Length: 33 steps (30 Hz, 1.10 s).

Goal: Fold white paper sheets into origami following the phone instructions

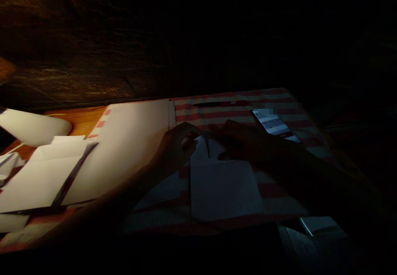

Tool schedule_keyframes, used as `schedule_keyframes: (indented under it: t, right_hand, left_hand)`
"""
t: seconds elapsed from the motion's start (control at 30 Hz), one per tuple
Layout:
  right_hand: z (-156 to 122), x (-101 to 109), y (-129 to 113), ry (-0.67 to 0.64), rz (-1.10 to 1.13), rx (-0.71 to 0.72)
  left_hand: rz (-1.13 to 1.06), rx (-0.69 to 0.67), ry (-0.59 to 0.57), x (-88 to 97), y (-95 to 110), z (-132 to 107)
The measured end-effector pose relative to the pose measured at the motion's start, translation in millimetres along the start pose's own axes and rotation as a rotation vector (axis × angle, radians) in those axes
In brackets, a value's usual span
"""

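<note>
A white sheet of paper lies on a red-and-white striped cloth in front of me, in deep shadow. Its upper part is folded or bent, and a narrow dark gap runs down between two raised flaps. My left hand has its fingers curled and pinches the paper's upper left edge. From the other side, my right hand grips the upper right part, its thumb low on the sheet. Darkness hides most of the right fingers.
Large white sheets lie left of the left hand, with a creased sheet beyond them. A white cone-shaped object stands far left. A lit phone lies right, and a long dark knife-like object lies behind the hands.
</note>
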State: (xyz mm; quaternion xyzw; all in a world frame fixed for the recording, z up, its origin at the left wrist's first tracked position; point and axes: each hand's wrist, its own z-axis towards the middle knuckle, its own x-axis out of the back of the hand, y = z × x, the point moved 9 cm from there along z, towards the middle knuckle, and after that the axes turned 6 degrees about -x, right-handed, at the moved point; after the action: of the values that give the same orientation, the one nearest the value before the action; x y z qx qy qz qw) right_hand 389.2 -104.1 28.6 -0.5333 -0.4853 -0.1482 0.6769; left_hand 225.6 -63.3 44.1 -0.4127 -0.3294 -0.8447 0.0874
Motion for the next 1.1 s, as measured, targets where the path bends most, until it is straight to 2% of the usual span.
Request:
schedule_keyframes:
  t: [0.27,0.5,0.6,0.8,0.93,1.1]
  right_hand:
    - [0,0,1,0.011,0.035,0.029]
    - [-2,2,-1,0.037,0.074,0.022]
    - [-1,1,1,0.036,0.066,0.042]
    - [-1,2,8,0.077,0.121,0.082]
    - [-2,6,5,0.062,0.108,0.075]
    - [-2,14,0,0.065,0.106,0.072]
  left_hand:
    - [0.003,-0.249,-0.049,-2.8,27,-1]
    - [0.049,-0.207,-0.058,-5.1,22,0]
    - [0.061,-0.195,-0.017,-3.1,21,-1]
    - [0.049,-0.354,0.06,0.6,38,-7]
    - [0.047,-0.496,0.035,-3.4,51,-12]
    - [-0.001,-0.552,-0.013,-11.0,54,-16]
